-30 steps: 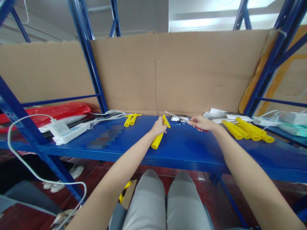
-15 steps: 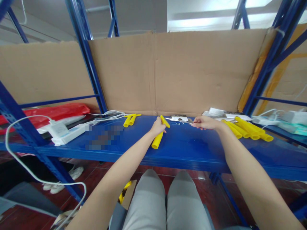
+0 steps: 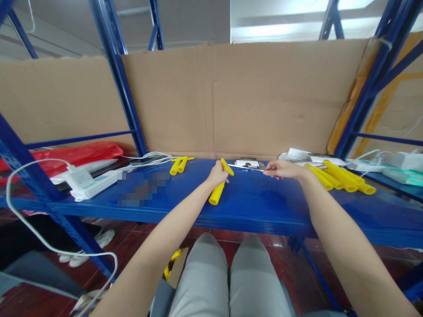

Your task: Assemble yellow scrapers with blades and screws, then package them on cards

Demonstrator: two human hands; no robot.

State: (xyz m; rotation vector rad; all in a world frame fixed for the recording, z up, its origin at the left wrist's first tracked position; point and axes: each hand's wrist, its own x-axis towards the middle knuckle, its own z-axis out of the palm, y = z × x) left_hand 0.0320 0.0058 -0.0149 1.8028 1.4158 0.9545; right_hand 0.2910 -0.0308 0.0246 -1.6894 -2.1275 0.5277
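My left hand [image 3: 217,174] is closed around a yellow T-shaped piece [image 3: 217,193] above the blue shelf [image 3: 257,202]. Its wide tube points toward me and its crossbar shows just right of my fingers. My right hand [image 3: 276,169] pinches the end of a thin metal tool [image 3: 247,167] that reaches left toward the yellow piece; whether its tip touches cannot be made out. Behind the tool lies a small white and black card [image 3: 246,162]. Two yellow T-shaped pieces [image 3: 179,166] rest at the back left, and several yellow tubes [image 3: 343,178] lie right of my right hand.
A white power strip [image 3: 95,187] with cables and a red bag [image 3: 76,154] sit at the left. Cardboard [image 3: 264,97] stands along the back between blue posts. Papers [image 3: 295,155] lie at the back right. Below is a box [image 3: 178,268] with yellow pieces.
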